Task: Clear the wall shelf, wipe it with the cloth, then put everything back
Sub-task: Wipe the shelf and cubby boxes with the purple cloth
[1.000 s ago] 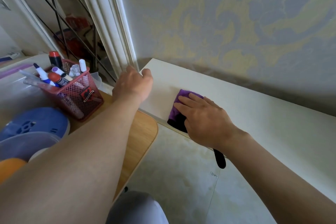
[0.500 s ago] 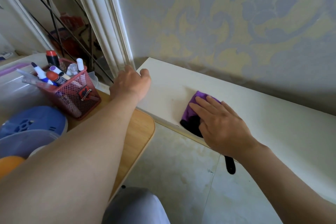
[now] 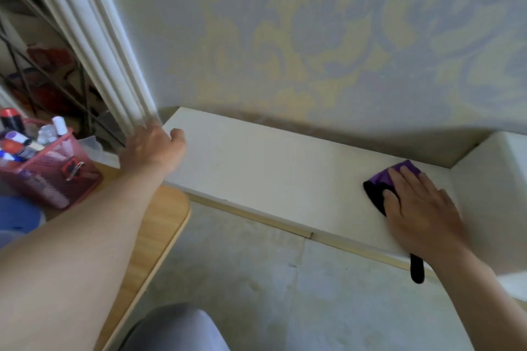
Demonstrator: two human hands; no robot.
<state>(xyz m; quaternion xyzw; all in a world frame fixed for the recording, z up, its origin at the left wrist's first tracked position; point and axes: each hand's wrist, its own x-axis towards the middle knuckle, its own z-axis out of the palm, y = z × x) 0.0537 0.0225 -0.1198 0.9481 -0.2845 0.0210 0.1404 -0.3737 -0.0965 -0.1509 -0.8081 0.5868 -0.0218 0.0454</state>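
The white wall shelf (image 3: 273, 168) runs along the patterned wall, bare of objects. A purple and black cloth (image 3: 380, 184) lies at its right end near a white side panel. My right hand (image 3: 419, 211) presses flat on the cloth with straight fingers. A black strap of the cloth (image 3: 417, 268) hangs below the shelf's front edge. My left hand (image 3: 155, 148) grips the shelf's left end, thumb on top, fingers curled round the edge.
A red mesh basket (image 3: 54, 177) of markers and small bottles stands on a wooden table (image 3: 159, 225) at the left. A blue round object (image 3: 17, 216) lies beside it. White door trim (image 3: 97, 45) rises at the shelf's left end. Pale floor lies below.
My right hand has slid the cloth along the shelf from near the left end to the far right end. My left hand has stayed on the shelf's left end.
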